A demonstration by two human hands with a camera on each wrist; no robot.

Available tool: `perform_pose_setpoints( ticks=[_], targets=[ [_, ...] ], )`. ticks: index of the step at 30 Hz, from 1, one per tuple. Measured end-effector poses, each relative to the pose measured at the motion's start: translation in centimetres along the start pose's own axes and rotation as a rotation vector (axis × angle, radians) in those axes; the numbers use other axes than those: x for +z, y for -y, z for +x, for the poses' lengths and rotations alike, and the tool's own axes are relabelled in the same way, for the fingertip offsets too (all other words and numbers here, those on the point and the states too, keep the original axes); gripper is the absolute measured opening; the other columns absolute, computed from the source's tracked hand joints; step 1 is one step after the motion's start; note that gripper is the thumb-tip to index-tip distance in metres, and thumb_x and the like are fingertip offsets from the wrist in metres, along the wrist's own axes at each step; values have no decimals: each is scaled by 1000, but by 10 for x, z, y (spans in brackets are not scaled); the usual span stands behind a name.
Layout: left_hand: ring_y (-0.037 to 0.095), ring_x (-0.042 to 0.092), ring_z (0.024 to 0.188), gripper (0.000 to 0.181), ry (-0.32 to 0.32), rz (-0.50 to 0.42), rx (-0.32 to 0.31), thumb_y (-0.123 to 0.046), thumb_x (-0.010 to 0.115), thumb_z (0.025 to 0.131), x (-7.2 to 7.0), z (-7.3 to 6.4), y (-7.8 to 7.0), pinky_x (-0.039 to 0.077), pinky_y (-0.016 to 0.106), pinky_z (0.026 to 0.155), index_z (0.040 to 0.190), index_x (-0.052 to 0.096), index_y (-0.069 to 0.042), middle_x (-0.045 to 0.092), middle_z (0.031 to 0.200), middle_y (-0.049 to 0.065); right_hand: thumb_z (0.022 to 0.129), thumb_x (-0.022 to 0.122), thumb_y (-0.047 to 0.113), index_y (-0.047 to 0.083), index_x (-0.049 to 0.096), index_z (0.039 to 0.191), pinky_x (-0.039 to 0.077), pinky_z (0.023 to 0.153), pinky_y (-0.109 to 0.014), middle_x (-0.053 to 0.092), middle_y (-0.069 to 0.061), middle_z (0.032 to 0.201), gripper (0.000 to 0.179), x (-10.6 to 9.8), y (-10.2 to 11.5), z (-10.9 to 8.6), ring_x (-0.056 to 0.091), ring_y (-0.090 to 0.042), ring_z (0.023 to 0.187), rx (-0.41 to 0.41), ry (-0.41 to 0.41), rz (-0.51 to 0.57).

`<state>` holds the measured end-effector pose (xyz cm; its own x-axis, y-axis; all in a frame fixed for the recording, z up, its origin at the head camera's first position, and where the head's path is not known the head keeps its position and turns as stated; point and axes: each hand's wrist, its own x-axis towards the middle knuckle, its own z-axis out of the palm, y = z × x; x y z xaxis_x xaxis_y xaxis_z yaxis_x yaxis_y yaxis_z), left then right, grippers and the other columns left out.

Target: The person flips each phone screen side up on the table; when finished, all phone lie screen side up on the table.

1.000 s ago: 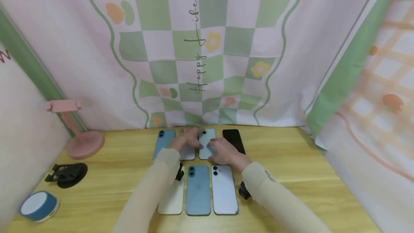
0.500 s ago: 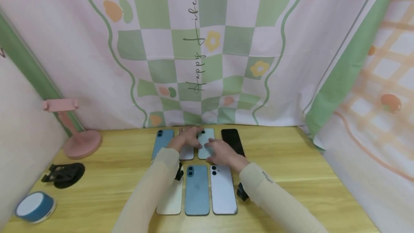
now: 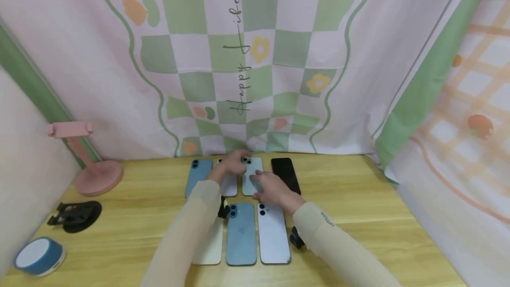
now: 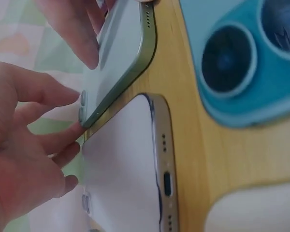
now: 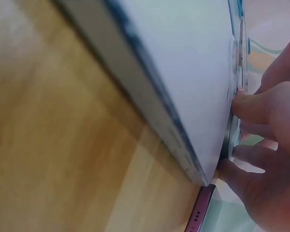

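Note:
A pale green smartphone (image 3: 252,184) lies back up in the rear row. My left hand (image 3: 232,164) is at its far left corner, where the left wrist view shows fingertips (image 4: 77,129) beside the camera lenses. My right hand (image 3: 274,188) holds the phone near its lower right corner, with thumb and fingers on it in the right wrist view. Left of the phone lies a lavender smartphone (image 3: 229,185), partly under my left hand. To the right is a black smartphone (image 3: 286,174). A blue smartphone (image 3: 199,172) ends the row at the left.
The front row holds a cream phone (image 3: 209,249), a teal phone (image 3: 241,238) and a lilac phone (image 3: 274,238). At the left stand a pink phone stand (image 3: 97,176), a black folding stand (image 3: 75,216) and a blue-and-white round object (image 3: 39,256). A patterned curtain hangs behind.
My left thumb has drawn back off the pale green phone toward its camera end, uncovering more of its back and lenses. My right hand has barely moved. The head view has shifted slightly.

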<state>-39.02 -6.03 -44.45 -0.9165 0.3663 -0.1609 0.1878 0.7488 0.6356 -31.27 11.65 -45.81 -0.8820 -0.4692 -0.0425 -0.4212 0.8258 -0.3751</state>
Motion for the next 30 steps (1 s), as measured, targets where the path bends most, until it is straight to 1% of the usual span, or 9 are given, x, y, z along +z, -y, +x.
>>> perform_pose_setpoints(
  ticks=[3, 9, 11, 15, 17, 19, 21, 24, 30],
  targets=[
    [31, 58, 126, 62, -18, -6, -10, -1, 59, 82, -1, 0, -2, 52, 50, 105, 143, 60, -14, 59, 148, 15, 92, 79, 22, 4, 60, 143, 50, 114, -52, 49, -24, 158, 57, 0, -2, -1, 53, -42, 142, -15, -8, 6],
    [29, 57, 111, 59, -59, 11, -27, -4, 59, 82, 2, 0, -9, 50, 47, 97, 140, 61, -14, 62, 142, 12, 93, 78, 22, 3, 60, 144, 49, 114, -53, 48, -26, 158, 57, -4, -5, -2, 51, -44, 144, -34, 3, 28],
    [29, 56, 108, 58, -83, -15, -31, -3, 58, 82, 4, 0, -11, 48, 44, 95, 139, 60, -13, 62, 142, 12, 94, 78, 22, 3, 59, 145, 49, 114, -53, 47, -26, 159, 57, -5, -5, -2, 51, -43, 144, -30, 6, 39],
    [31, 57, 117, 60, -111, -142, -34, 0, 58, 80, 9, 2, -11, 51, 45, 100, 139, 59, -9, 60, 143, 15, 95, 76, 23, 3, 57, 147, 48, 116, -53, 45, -26, 160, 59, -3, -6, -3, 50, -44, 145, -14, 13, 57],
    [34, 56, 125, 61, -120, -219, -38, 3, 58, 80, 10, 3, -9, 51, 49, 106, 140, 57, -7, 58, 146, 17, 95, 76, 23, 2, 56, 147, 46, 117, -54, 44, -27, 161, 59, -2, -5, -2, 48, -44, 146, -9, 15, 61],
    [36, 55, 132, 62, -129, -266, -48, 4, 57, 80, 10, 3, -7, 50, 51, 111, 141, 56, -6, 57, 147, 19, 95, 76, 24, 2, 55, 148, 45, 118, -54, 43, -27, 161, 60, -2, -5, -2, 48, -44, 147, -6, 18, 61],
    [37, 54, 135, 61, -142, -287, -58, 6, 55, 81, 10, 3, -5, 48, 52, 114, 141, 56, -5, 56, 147, 20, 95, 76, 23, 2, 55, 148, 45, 119, -54, 43, -27, 161, 61, -2, -5, -2, 47, -44, 147, -2, 20, 61],
    [37, 53, 137, 62, -153, -287, -68, 8, 54, 82, 10, 2, -4, 47, 51, 116, 143, 53, -4, 55, 147, 21, 95, 77, 22, 2, 55, 148, 44, 119, -54, 43, -26, 161, 60, -4, -4, -3, 47, -43, 148, 3, 25, 67],
    [38, 58, 132, 65, -193, -276, -108, 5, 62, 86, 13, 1, 0, 53, 48, 110, 149, 48, -1, 58, 145, 23, 96, 75, 22, 3, 54, 149, 42, 121, -53, 42, -25, 162, 60, -5, -4, -3, 44, -42, 150, 17, 40, 95]
  ],
)
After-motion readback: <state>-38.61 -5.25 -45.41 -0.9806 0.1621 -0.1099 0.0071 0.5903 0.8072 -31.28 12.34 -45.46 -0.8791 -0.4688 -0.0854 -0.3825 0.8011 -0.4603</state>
